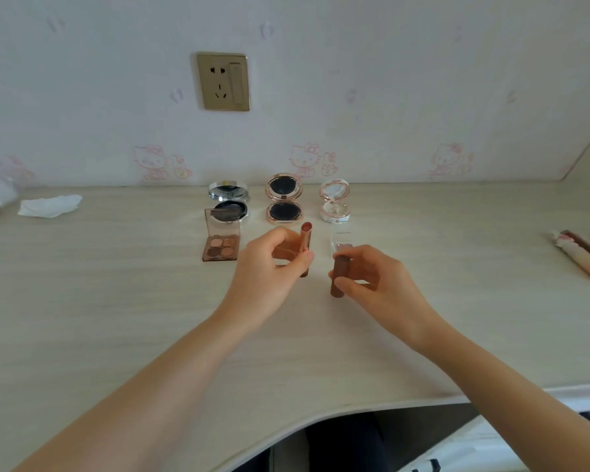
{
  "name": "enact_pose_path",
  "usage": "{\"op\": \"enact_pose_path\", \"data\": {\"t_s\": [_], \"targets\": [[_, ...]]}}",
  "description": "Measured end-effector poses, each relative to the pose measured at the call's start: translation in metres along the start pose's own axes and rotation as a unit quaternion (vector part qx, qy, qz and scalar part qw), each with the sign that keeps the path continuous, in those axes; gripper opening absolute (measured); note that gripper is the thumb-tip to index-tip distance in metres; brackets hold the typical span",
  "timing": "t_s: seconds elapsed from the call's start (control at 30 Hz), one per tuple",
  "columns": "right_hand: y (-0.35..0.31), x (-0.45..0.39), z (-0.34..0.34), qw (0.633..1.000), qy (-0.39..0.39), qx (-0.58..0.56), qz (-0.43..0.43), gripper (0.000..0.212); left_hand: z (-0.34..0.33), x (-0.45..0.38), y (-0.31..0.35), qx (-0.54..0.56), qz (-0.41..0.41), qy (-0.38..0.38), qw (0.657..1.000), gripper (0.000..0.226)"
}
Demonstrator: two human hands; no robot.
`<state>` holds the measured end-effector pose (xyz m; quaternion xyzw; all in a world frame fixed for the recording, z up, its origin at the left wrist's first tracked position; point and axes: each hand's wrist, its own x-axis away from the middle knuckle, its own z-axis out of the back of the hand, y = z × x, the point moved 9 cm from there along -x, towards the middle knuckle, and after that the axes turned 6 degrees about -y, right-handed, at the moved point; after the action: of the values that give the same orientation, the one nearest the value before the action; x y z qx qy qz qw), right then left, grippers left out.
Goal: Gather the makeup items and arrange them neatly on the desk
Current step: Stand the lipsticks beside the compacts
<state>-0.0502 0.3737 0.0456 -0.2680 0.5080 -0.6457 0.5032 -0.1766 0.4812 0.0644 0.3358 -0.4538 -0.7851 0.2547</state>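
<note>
makeup items: two lipsticks in hand, a row taking shape

makeup items sit in a tidy line at the back of the pale wooden desk (116, 318), close under the wall: a silver compact (228, 201), a rose-gold compact (284, 201) and a small white compact (334, 201), all three propped open. just in front of the silver one lies an open eyeshadow palette (221, 240), its lid overlapping that compact's base.

the left hand (269, 270) is closed around an uncapped rose-gold lipstick (305, 248), held upright just above the desk. the right hand (372, 277) is pinched around a brown tube (338, 279), and right behind it stands a clear-topped piece (342, 241), possibly its cap or another small item; it is too washed out to say.

the step looks like placing a second row in front of the compacts. next, each tube wants setting down upright in line with the palette, one under each compact, with a light release so neither tips.

far right, a bundle of pink and brown sticks (583, 255) runs off the edge and still needs gathering. a crumpled tissue (50, 206) lies far left, beside something white cut off by the frame. whether either tube touches the desk is hidden by the fingers.
</note>
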Motion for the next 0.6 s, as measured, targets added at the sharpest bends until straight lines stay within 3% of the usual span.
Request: {"op": "enact_pose_path", "data": {"t_s": [0.33, 0.6], "targets": [[0.02, -0.019, 0.096, 0.995, 0.086, 0.046, -0.008, 0.028, -0.085, -0.07, 0.04, -0.072, -0.01, -0.011, 0.997, 0.005], [0.042, -0.073, 0.15, 0.982, 0.128, 0.129, -0.044, 0.024, -0.125, -0.137, 0.029, -0.152, 0.072, -0.004, 0.986, 0.016]]}}
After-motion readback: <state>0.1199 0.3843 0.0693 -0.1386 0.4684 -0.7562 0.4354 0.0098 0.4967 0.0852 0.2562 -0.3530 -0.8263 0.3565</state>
